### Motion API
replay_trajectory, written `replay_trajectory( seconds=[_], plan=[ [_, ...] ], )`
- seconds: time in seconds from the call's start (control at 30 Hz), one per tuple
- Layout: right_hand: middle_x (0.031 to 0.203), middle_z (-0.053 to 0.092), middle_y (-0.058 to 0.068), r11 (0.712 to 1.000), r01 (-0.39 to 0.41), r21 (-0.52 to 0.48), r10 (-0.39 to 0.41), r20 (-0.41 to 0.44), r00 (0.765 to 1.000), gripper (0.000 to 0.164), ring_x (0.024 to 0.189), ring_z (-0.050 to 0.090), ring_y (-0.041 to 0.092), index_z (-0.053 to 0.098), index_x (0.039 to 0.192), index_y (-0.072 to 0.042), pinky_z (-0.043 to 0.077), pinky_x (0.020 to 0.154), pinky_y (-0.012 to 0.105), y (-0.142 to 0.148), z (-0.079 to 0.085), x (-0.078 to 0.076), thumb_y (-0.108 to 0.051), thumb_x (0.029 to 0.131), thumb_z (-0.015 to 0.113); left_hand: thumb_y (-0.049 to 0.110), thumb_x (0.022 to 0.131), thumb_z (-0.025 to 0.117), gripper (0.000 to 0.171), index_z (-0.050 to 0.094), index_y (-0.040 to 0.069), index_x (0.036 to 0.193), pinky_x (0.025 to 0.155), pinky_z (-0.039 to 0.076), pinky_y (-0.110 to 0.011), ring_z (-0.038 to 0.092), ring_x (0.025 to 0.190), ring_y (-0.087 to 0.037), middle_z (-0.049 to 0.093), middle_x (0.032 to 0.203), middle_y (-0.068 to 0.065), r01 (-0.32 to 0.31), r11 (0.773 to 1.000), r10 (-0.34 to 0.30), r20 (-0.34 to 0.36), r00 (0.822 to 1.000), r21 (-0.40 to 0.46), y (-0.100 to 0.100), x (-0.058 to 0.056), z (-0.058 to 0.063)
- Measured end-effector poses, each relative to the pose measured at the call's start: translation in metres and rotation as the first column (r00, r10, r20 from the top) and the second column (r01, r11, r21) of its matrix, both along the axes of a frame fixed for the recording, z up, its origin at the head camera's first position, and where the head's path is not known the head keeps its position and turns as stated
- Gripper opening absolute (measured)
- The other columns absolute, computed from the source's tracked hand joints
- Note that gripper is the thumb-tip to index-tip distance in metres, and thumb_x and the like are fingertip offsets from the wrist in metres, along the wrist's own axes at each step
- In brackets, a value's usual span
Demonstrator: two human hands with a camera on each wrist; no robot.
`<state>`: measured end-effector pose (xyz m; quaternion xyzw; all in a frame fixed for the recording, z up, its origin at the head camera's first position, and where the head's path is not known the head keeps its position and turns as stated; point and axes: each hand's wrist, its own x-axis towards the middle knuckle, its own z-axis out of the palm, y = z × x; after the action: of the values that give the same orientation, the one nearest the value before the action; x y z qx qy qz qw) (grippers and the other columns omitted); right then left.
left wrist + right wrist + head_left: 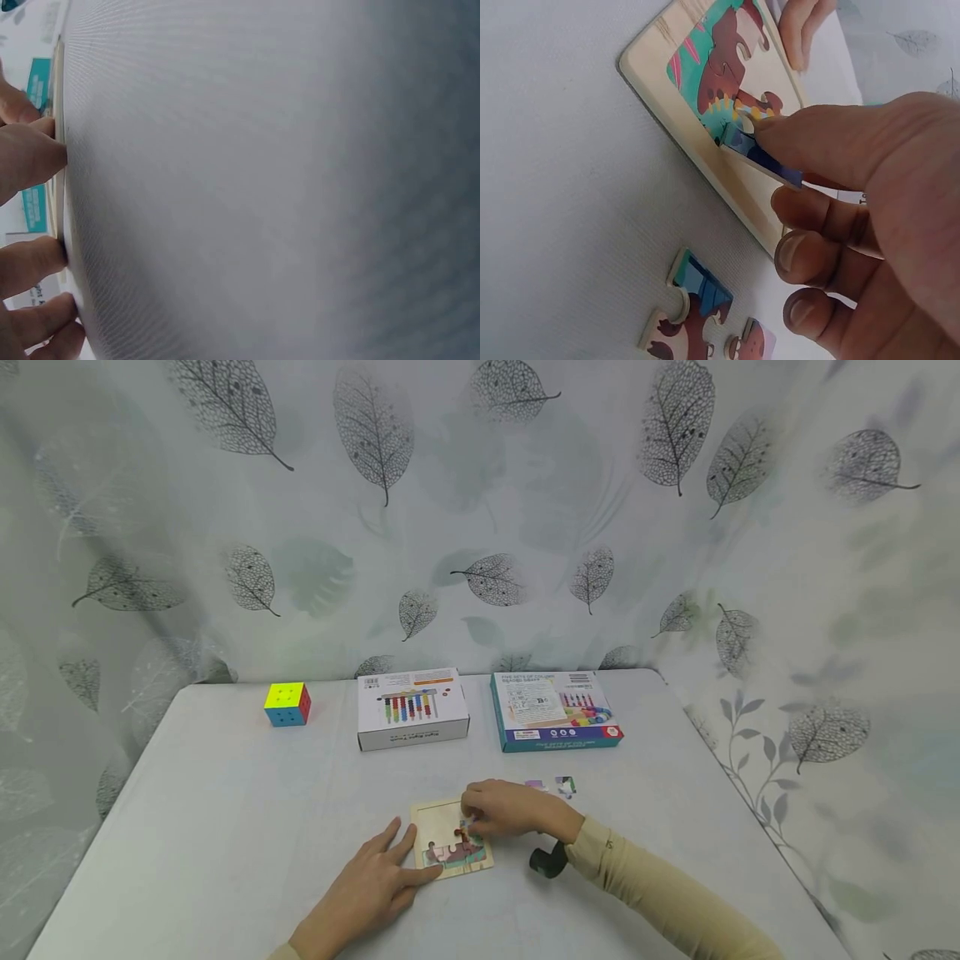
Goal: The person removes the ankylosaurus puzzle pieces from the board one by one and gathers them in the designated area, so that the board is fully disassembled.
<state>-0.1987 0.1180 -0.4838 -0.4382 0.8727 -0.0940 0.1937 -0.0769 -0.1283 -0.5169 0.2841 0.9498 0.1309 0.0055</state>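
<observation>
A wooden jigsaw board (435, 817) lies on the table, its lower part filled with pieces of a brown animal picture on teal. My left hand (372, 878) rests at its lower left corner, fingers spread, with the thumb on the near edge and a fingertip at the left side. Over the right side of the board is my right hand (517, 807). Between thumb and fingers it pinches a blue jigsaw piece (761, 159), tilted, one end touching the board beside a teal piece with yellow spikes (724, 116). That piece is mostly hidden in the head view.
Loose jigsaw pieces (565, 787) lie beyond my right hand. At the back stand a white box (412, 710), a teal-edged box (557, 712) and a puzzle cube (288, 704). Leaf-patterned curtains (480, 510) hang behind the white table (225, 827).
</observation>
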Motion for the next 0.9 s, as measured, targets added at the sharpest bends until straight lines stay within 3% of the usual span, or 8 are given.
replay_trajectory(
  seconds=[0.57,0.9],
  plan=[
    [0.086,0.060,-0.005,0.992,-0.020,-0.128,0.034,0.115,0.993,0.009,0.079,0.048,0.001,0.069,0.104,-0.015,0.043,0.073,0.013,0.003,0.007,0.001,-0.022,0.098,0.065,0.026,0.089,0.072,0.036,0.072,0.044,0.121,0.101,0.052,-0.056,0.051,0.134,-0.050,0.062,0.141,-0.020,0.011,1.000,-0.011,-0.020,1.000,0.011,0.000,0.000,0.001],
    [0.087,0.062,-0.009,0.985,0.043,-0.166,-0.020,0.140,0.990,0.012,0.076,0.049,0.000,0.071,0.107,-0.018,0.045,0.070,0.014,0.017,0.016,-0.002,-0.024,0.098,0.065,0.026,0.089,0.072,0.034,0.073,0.044,0.119,0.100,0.052,-0.056,0.051,0.134,-0.050,0.062,0.139,-0.021,-0.003,0.999,0.004,-0.016,1.000,0.042,0.001,0.000,0.001]
  ],
)
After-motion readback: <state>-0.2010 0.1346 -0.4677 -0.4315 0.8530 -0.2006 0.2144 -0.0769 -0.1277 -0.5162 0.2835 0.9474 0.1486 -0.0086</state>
